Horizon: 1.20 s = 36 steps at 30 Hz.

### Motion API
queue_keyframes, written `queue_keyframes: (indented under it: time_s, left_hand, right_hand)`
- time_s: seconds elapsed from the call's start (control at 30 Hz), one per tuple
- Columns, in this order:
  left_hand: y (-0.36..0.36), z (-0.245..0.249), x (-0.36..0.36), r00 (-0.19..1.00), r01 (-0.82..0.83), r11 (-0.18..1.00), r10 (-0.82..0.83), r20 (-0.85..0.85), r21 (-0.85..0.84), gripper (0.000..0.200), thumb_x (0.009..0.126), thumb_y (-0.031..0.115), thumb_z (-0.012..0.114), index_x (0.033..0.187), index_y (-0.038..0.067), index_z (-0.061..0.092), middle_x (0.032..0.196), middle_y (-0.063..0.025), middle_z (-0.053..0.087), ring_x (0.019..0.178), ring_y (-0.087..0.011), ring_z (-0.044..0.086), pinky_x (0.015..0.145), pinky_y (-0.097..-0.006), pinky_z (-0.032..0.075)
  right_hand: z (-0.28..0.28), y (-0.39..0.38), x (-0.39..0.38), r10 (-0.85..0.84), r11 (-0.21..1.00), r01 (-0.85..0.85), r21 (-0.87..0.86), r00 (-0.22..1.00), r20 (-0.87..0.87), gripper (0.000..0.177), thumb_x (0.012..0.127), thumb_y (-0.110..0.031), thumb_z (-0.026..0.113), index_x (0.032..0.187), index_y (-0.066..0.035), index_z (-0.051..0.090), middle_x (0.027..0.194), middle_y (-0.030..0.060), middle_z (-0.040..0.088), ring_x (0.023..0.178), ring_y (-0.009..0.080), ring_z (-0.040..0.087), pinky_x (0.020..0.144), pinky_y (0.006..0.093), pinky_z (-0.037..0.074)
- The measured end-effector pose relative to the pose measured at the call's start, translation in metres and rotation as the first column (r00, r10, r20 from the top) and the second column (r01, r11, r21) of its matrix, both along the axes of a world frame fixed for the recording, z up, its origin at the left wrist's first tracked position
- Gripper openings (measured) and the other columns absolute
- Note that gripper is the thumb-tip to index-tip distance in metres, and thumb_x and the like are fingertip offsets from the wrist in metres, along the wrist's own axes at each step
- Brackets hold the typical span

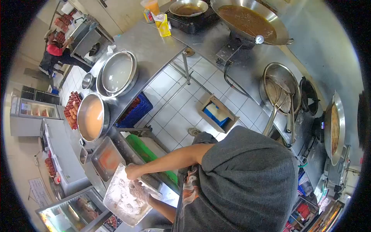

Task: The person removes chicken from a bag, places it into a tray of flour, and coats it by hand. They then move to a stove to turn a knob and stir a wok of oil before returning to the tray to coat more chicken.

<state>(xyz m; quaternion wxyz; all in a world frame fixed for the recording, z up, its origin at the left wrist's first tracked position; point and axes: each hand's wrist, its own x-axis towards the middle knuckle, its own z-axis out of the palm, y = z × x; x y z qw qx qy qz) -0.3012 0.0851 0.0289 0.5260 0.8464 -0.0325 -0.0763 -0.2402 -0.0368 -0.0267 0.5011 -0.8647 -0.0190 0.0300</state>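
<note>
A rectangular metal tray (pixel 133 221) holds white flour (pixel 119 189) with lumpy, coated pieces in it whose kind I cannot make out. My right hand (pixel 133 171) is closed in a fist over the tray's upper edge, and whatever it may grip is hidden. Dusted with flour, my left hand (pixel 138 191) reaches down into the tray from the near side; its fingers blend into the white. Touching the flour tray's far corner is a shallow metal pan (pixel 96 162) with an orange-red wet residue.
Past the pan stand a bowl of orange liquid (pixel 92 118), a bowl of pale liquid (pixel 118 73) and egg trays (pixel 72 110). Woks of oil (pixel 251 21) and a pot with strainers (pixel 270 83) are on my right and behind. On the floor lies a cardboard box (pixel 218 114). Another person (pixel 56 52) works farther off.
</note>
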Motion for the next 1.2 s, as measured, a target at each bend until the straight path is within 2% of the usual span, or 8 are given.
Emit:
queue_keyframes:
  time_s: [0.3, 0.37, 0.43, 0.5, 0.63, 0.83, 0.87, 1.2]
  left_hand:
    - [0.013, -0.011, 0.014, 1.000, 0.017, 0.998, -0.016, -0.015, 0.060, 0.031, 0.088, 0.025, 0.070, 0.102, -0.002, 0.064, 0.075, -0.0076, 0.063, 0.062, -0.0135, 0.055, 0.055, -0.0267, 0.040]
    - [0.017, -0.019, 0.016, 0.997, -0.078, 0.994, 0.078, 0.002, 0.081, 0.033, 0.088, 0.026, 0.070, 0.103, -0.003, 0.064, 0.076, -0.0086, 0.064, 0.063, -0.0153, 0.056, 0.055, -0.0275, 0.041]
    - [0.014, -0.029, 0.016, 0.980, -0.194, 0.977, 0.189, 0.060, 0.094, 0.034, 0.087, 0.027, 0.071, 0.103, -0.003, 0.065, 0.077, -0.0094, 0.064, 0.063, -0.0169, 0.057, 0.053, -0.0278, 0.042]
    - [0.004, -0.022, 0.007, 0.966, -0.254, 0.960, 0.245, 0.081, 0.121, 0.036, 0.089, 0.029, 0.069, 0.105, -0.003, 0.065, 0.081, -0.0107, 0.066, 0.065, -0.0185, 0.059, 0.052, -0.0278, 0.042]
    - [0.052, -0.079, 0.028, 0.964, -0.151, 0.988, 0.140, 0.226, 0.033, 0.041, 0.093, 0.033, 0.063, 0.114, -0.002, 0.064, 0.088, -0.0132, 0.067, 0.071, -0.0222, 0.062, 0.051, -0.0294, 0.047]
    - [0.054, -0.083, 0.020, 0.940, -0.291, 0.919, 0.222, 0.261, 0.267, 0.048, 0.100, 0.042, 0.050, 0.121, 0.001, 0.061, 0.094, -0.0151, 0.068, 0.071, -0.0239, 0.066, 0.047, -0.0293, 0.054]
    - [0.019, -0.059, 0.011, 0.917, -0.391, 0.823, 0.389, 0.093, 0.412, 0.039, 0.097, 0.017, 0.054, 0.130, -0.002, 0.055, 0.113, -0.0169, 0.067, 0.097, -0.0249, 0.066, 0.080, -0.0361, 0.058]
    - [-0.039, -0.098, 0.039, 0.949, -0.289, 0.663, 0.291, 0.118, 0.691, 0.040, 0.097, 0.018, 0.052, 0.131, -0.001, 0.054, 0.117, -0.0172, 0.065, 0.101, -0.0253, 0.064, 0.083, -0.0366, 0.055]
  right_hand:
    - [-0.004, -0.133, -0.119, -0.350, 0.769, 0.276, 0.576, 0.937, 0.017, 0.038, 0.081, -0.011, 0.070, 0.118, -0.008, 0.060, 0.079, 0.0033, 0.065, 0.072, 0.0119, 0.063, 0.064, 0.0299, 0.051]
    - [-0.031, -0.210, -0.169, -0.706, 0.596, 0.633, 0.494, 0.706, -0.054, 0.042, 0.081, -0.016, 0.075, 0.119, -0.010, 0.060, 0.081, 0.0022, 0.064, 0.070, 0.0120, 0.062, 0.059, 0.0302, 0.051]
    - [-0.106, -0.300, -0.218, -0.925, 0.076, 0.889, 0.452, 0.232, -0.301, 0.033, 0.082, -0.023, 0.078, 0.108, -0.009, 0.063, 0.084, 0.0039, 0.064, 0.068, 0.0135, 0.061, 0.058, 0.0303, 0.051]
    - [-0.175, -0.402, -0.288, -0.942, -0.277, 0.884, 0.378, -0.173, -0.286, 0.014, 0.088, -0.017, 0.065, 0.098, -0.009, 0.064, 0.078, 0.0034, 0.064, 0.061, 0.0136, 0.058, 0.052, 0.0301, 0.047]
    - [-0.156, -0.513, -0.371, -0.754, -0.655, 0.631, 0.415, -0.514, -0.409, 0.018, 0.089, -0.016, 0.063, 0.098, 0.000, 0.060, 0.082, 0.0104, 0.064, 0.066, 0.0201, 0.063, 0.065, 0.0307, 0.056]
    - [-0.168, -0.568, -0.394, -0.669, -0.724, 0.345, 0.597, -0.563, -0.485, 0.021, 0.094, -0.012, 0.064, 0.100, 0.006, 0.054, 0.086, 0.0137, 0.064, 0.067, 0.0216, 0.064, 0.062, 0.0309, 0.057]
    - [-0.169, -0.569, -0.395, -0.646, -0.739, 0.322, 0.591, -0.586, -0.489, 0.019, 0.097, -0.011, 0.059, 0.098, 0.007, 0.054, 0.085, 0.0136, 0.064, 0.069, 0.0214, 0.065, 0.065, 0.0311, 0.058]
    - [-0.163, -0.575, -0.400, -0.646, -0.746, 0.449, 0.493, -0.670, -0.367, 0.022, 0.096, -0.007, 0.055, 0.103, 0.012, 0.048, 0.088, 0.0198, 0.063, 0.073, 0.0267, 0.066, 0.075, 0.0363, 0.061]
